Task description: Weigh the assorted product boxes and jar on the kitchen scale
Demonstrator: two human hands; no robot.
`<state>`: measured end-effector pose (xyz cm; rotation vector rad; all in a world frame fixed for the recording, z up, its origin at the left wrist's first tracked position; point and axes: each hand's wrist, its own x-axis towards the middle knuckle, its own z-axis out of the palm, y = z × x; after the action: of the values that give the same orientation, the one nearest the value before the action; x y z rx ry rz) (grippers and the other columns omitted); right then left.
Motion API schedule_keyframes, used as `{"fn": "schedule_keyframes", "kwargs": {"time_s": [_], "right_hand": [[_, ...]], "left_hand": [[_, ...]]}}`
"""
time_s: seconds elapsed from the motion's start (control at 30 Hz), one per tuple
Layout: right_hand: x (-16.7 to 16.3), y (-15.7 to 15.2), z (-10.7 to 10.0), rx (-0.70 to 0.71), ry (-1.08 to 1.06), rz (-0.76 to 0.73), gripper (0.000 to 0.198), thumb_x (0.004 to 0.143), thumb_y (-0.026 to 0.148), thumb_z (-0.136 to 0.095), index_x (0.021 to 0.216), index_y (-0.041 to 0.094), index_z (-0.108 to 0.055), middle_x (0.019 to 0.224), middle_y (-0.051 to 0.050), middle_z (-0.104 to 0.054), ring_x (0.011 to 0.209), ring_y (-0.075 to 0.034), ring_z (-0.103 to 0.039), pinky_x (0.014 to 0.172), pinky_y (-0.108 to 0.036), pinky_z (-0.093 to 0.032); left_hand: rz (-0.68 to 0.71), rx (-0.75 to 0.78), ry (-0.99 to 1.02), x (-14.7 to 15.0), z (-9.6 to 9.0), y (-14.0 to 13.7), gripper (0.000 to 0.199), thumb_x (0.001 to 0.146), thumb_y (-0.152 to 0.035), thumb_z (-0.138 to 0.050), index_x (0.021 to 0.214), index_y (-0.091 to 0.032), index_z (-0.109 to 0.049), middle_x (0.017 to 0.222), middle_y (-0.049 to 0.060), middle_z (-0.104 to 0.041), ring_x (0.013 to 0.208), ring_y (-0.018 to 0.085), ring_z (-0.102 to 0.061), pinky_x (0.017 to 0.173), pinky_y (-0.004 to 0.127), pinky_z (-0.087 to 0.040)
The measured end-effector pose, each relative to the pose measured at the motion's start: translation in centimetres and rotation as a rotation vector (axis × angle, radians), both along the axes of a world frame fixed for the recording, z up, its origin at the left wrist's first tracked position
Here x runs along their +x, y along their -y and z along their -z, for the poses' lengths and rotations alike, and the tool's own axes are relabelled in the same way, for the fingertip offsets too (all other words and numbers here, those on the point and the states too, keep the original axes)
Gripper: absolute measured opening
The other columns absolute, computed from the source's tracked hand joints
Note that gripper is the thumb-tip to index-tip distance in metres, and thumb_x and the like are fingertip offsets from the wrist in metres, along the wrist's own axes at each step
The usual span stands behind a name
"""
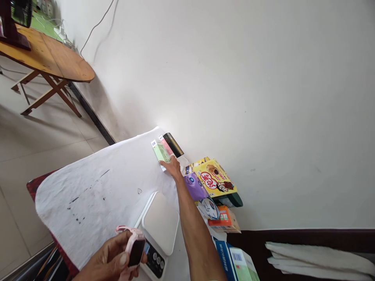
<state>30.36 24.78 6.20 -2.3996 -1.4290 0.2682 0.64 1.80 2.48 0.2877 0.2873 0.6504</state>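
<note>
Two hands are sharing the work while I am watching from my remote seat. The left hand [107, 253] is pinching a pink smartwatch [136, 251] between thumb and curled fingers, and is holding it by the control-panel end of a white kitchen scale [161, 222], partly hiding the display. Whether watch and scale are touching, I am not managing to tell.

The right hand [172, 167] is resting at the near end of a green-and-white box [161, 152], half open, thumb at one side and fingers toward the other; I am not able to tell whether it is gripping or only touching. That box is lying near the far end of the white cloth [88, 199] covering the desk [31, 186]. A pink box [166, 146] is lying alongside, and a black box [173, 144] is sitting nearest the wall.

I am judging the step in hand to be positioning or grasping the green-and-white box, with the watch being held apart. To my mind, any next move is calling for care over the neighbouring pink box, and for keeping the right forearm clear of the yellow snack box [215, 177] and purple pack [195, 187] just beside it.
</note>
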Motion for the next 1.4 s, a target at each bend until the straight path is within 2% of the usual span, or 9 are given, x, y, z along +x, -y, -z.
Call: {"fn": "schedule_keyframes", "kwargs": {"time_s": [0.13,0.23,0.43,0.6,0.77,0.93,1.03,1.23,1.4], "right_hand": [[-0.3,4.1,-1.5,-0.001,-0.147,-0.031,0.042,0.076,0.052,-0.073,0.100,0.017,-0.068,0.102,-0.011,-0.075,0.097,-0.028,-0.070,0.078,-0.035,-0.053],[-0.9,9.0,-2.9,0.042,-0.233,-0.061,0.045,0.081,0.057,-0.065,0.104,0.018,-0.067,0.100,-0.008,-0.076,0.090,-0.025,-0.071,0.070,-0.033,-0.054],[-3.0,21.4,-4.6,0.162,-0.102,-0.085,0.058,0.074,0.058,-0.073,0.115,0.019,-0.065,0.114,-0.012,-0.074,0.109,-0.033,-0.067,0.095,-0.044,-0.050],[-5.6,27.8,-2.5,0.200,0.005,-0.090,0.053,0.082,0.053,-0.068,0.122,0.020,-0.062,0.122,-0.013,-0.072,0.116,-0.034,-0.065,0.100,-0.047,-0.050],[-7.0,29.2,-1.1,0.217,0.054,-0.111,0.053,0.089,0.050,-0.064,0.131,0.018,-0.059,0.130,-0.016,-0.068,0.124,-0.035,-0.061,0.105,-0.053,-0.048],[-7.7,29.0,-2.6,0.292,0.141,-0.087,0.071,0.087,0.053,-0.072,0.145,0.018,-0.050,0.140,-0.018,-0.061,0.133,-0.037,-0.055,0.106,-0.055,-0.048],[-8.6,28.4,-3.4,0.317,0.162,-0.070,0.065,0.093,0.050,-0.069,0.146,0.018,-0.050,0.141,-0.017,-0.061,0.134,-0.034,-0.054,0.107,-0.053,-0.048],[-10.1,27.8,-2.4,0.155,0.227,-0.078,0.056,0.093,0.037,-0.073,0.142,0.019,-0.055,0.134,-0.015,-0.066,0.128,-0.035,-0.057,0.102,-0.054,-0.049],[-9.4,29.0,-1.3,0.322,0.222,-0.055,0.046,0.096,0.038,-0.066,0.137,0.019,-0.059,0.126,-0.014,-0.068,0.122,-0.031,-0.061,0.099,-0.047,-0.050]], "left_hand": [[-0.035,0.024,-0.047,-0.8,-1.0,0.2,0.039,0.077,-0.054,-0.087,0.099,-0.021,-0.081,0.085,0.004,-0.066,0.075,0.016,-0.052,0.073,0.027,-0.040],[-0.038,0.038,-0.009,-1.4,-1.6,0.5,0.035,0.083,-0.050,-0.084,0.101,-0.020,-0.081,0.086,0.003,-0.066,0.076,0.014,-0.051,0.073,0.024,-0.041],[-0.050,0.107,0.071,-1.7,-1.5,0.5,0.033,0.086,-0.046,-0.082,0.109,-0.021,-0.081,0.096,0.005,-0.071,0.082,0.015,-0.057,0.079,0.025,-0.045],[-0.073,0.160,0.017,-1.8,-1.1,0.4,0.035,0.085,-0.048,-0.083,0.104,-0.018,-0.081,0.098,0.007,-0.074,0.080,0.014,-0.057,0.078,0.024,-0.046],[-0.060,0.176,-0.024,-2.0,-1.0,0.4,0.034,0.085,-0.049,-0.083,0.099,-0.018,-0.081,0.097,0.007,-0.075,0.081,0.015,-0.058,0.081,0.024,-0.048],[-0.068,0.170,-0.117,-2.1,-1.4,0.3,0.042,0.078,-0.052,-0.087,0.105,-0.021,-0.082,0.095,0.006,-0.074,0.080,0.015,-0.058,0.078,0.023,-0.051],[-0.058,0.149,-0.169,-2.2,-1.4,0.2,0.045,0.075,-0.054,-0.089,0.106,-0.022,-0.081,0.095,0.005,-0.073,0.081,0.016,-0.058,0.078,0.024,-0.052],[-0.023,0.100,-0.205,-2.3,-0.9,0.0,0.051,0.073,-0.054,-0.090,0.113,-0.023,-0.079,0.100,0.005,-0.072,0.088,0.019,-0.060,0.080,0.026,-0.056],[-0.025,0.106,-0.187,-2.4,-0.6,0.2,0.042,0.079,-0.051,-0.087,0.110,-0.024,-0.079,0.097,0.004,-0.071,0.088,0.018,-0.060,0.082,0.025,-0.056]]}}
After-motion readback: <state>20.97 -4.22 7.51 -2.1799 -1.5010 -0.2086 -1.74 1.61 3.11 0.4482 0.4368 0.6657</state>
